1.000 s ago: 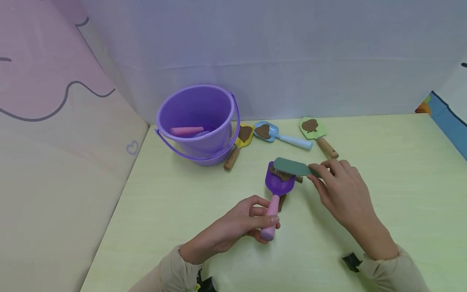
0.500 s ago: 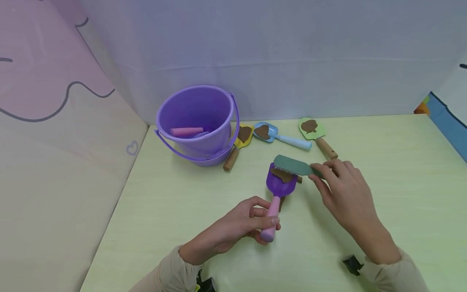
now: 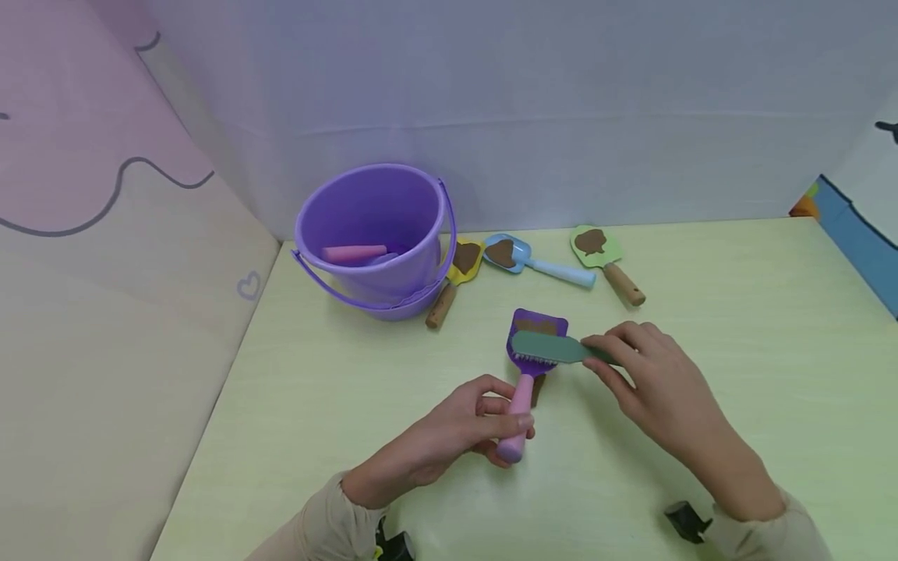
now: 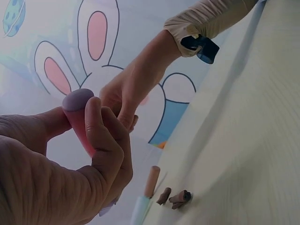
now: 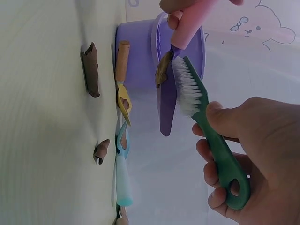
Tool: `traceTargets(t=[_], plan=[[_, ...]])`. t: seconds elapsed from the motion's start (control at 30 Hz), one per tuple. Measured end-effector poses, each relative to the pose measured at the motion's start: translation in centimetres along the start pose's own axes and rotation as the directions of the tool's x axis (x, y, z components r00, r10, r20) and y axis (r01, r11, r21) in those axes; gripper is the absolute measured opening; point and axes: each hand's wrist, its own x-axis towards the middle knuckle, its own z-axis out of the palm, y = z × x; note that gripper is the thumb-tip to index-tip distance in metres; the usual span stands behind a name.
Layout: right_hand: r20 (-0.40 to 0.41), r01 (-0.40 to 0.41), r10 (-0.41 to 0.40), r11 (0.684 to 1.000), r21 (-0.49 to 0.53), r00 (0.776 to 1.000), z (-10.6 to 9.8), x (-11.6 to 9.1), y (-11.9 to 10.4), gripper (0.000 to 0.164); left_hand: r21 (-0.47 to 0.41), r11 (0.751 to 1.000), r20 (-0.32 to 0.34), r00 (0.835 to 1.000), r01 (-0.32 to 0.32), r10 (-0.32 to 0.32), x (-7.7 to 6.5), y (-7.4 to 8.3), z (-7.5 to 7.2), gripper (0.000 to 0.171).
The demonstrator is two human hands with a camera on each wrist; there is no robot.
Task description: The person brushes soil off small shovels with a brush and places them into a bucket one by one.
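Observation:
My left hand grips the pink handle of a small toy shovel with a purple blade, raised over the table. Brown matter shows on the blade's upper part. Between thumb and fingers my right hand holds a green brush, which lies across the blade near its neck and covers part of it. In the right wrist view the brush's white bristles meet the blade, and a brown flake sticks out on the blade's other side. Only the handle's end shows in the left wrist view.
A purple bucket with a pink-handled item inside stands at back left. Yellow, blue and green shovels with brown patches lie along the back. Curled brown pieces lie on the table below the held shovel.
The brush has slid from the far end of the purple blade down toward its handle, drawn along by my right hand. The left hand keeps its grip with little movement.

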Motion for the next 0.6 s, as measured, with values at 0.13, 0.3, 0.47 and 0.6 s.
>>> traceTargets(t=[0.13, 0.3, 0.47, 0.6], plan=[[0.020, 0.012, -0.012, 1.000, -0.015, 1.000, -0.11, -0.05, 0.17, 0.064, 0.001, 1.000, -0.012, 1.000, 0.001, -0.001, 0.08, -0.08, -0.02, 0.047], [0.032, 0.001, 0.001, 0.999, -0.033, 0.999, -0.12, -0.06, 0.42, 0.065, -0.001, 1.000, -0.026, 1.000, 0.002, -0.002, 0.20, -0.10, 0.10, 0.045], [0.015, -0.019, 0.019, 0.998, -0.052, 1.000, 0.03, -0.04, 0.63, 0.068, 0.000, 1.000, -0.030, 0.999, -0.011, 0.011, 0.12, -0.14, 0.17, 0.044], [-0.013, -0.029, 0.029, 0.998, -0.062, 1.000, 0.09, -0.02, 0.74, 0.068, 0.000, 1.000, -0.030, 0.999, -0.016, 0.016, 0.06, -0.11, 0.19, 0.044]])
